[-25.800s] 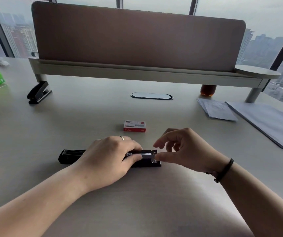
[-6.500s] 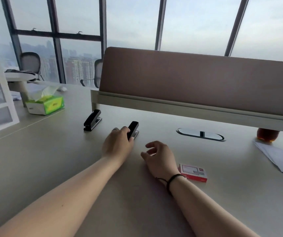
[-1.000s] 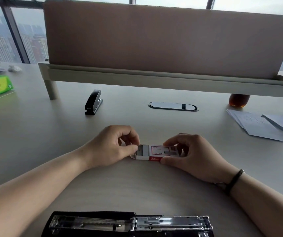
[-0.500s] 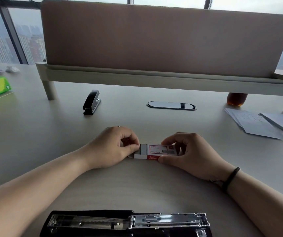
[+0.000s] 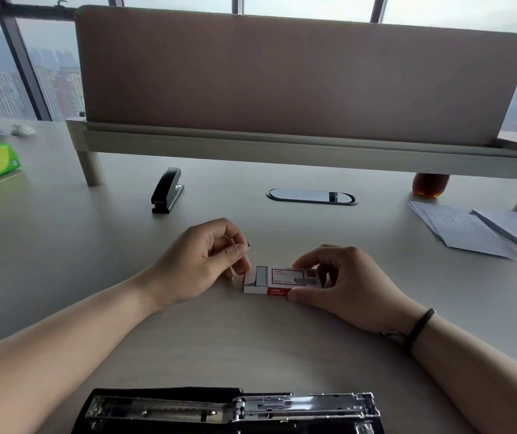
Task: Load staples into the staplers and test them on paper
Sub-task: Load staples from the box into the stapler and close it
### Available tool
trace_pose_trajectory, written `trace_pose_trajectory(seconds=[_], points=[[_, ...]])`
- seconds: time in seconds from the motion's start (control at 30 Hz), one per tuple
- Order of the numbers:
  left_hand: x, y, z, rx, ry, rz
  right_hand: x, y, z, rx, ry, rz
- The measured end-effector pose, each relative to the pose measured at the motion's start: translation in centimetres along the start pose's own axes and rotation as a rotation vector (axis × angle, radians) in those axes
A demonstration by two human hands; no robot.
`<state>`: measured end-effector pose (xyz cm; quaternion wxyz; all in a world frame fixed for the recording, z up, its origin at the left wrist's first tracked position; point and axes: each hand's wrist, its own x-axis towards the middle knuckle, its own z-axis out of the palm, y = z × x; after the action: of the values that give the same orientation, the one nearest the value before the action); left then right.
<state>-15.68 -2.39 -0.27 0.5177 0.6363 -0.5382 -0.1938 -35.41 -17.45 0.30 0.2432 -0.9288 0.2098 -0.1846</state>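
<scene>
A strip of staples (image 5: 248, 244) has just been lifted from the staple box (image 5: 282, 280), pinched in the left hand (image 5: 200, 264); the box is gripped on the desk (image 5: 63, 261) by the right hand (image 5: 341, 283). The opened stapler (image 5: 229, 411) can be loaded next

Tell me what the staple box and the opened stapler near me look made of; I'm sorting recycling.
The staple box looks like thin printed cardboard, matte red and white, with a folded flap open at its left end. The opened stapler shows a shiny, reflective metal channel, probably steel, set in a glossy black body that could be plastic or painted metal.
</scene>
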Motion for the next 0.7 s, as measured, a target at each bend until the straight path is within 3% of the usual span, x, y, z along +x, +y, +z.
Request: trace_pose_trajectory(seconds=[0.7], points=[[-0.25,-0.05,0.74,-0.018,-0.057,0.044,-0.08,-0.26,0.54,-0.015,0.008,-0.067]])
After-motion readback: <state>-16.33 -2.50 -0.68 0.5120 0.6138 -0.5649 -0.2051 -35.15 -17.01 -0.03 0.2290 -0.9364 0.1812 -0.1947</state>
